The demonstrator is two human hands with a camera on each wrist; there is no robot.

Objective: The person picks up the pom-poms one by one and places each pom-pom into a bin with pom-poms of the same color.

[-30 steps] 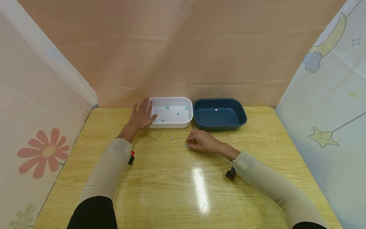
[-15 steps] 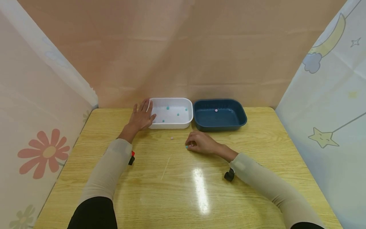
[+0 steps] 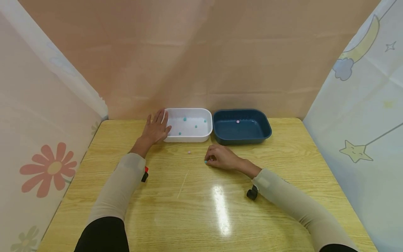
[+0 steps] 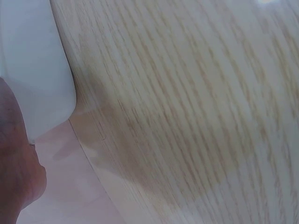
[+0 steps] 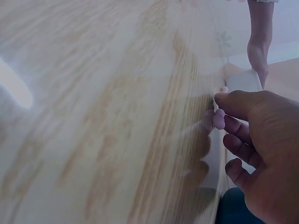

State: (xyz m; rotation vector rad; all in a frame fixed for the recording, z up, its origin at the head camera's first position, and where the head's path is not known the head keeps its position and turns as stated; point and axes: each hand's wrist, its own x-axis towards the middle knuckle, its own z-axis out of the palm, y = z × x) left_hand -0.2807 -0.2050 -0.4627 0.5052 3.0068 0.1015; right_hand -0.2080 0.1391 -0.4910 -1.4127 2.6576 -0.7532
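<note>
My left hand [image 3: 154,131] rests with spread, straight fingers on the left end of a white tray [image 3: 188,139]; the left wrist view shows part of this hand [image 4: 18,163] against the tray wall [image 4: 39,70]. On the table, the curled thumb and forefinger of my right hand [image 3: 221,157] pinch a small teal ball [image 3: 205,161]. Inside their curve is a pink ball [image 3: 211,160], seen as a two-lobed pink lump [image 5: 218,119] in the right wrist view, where the teal ball is hidden. Another pink ball [image 3: 189,152] lies in front of the white tray.
Several teal balls, one of them a teal ball [image 3: 184,119], lie in the white tray. Right beside it stands a dark blue tray [image 3: 242,141] with one pink ball [image 3: 238,121] inside. A brown backdrop [image 3: 201,63] and patterned side sheets enclose the table [image 3: 163,217].
My right hand has drawn its fingers in slightly around the teal ball, and the pink ball inside their curve has come into sight. The left hand stays on the white tray.
</note>
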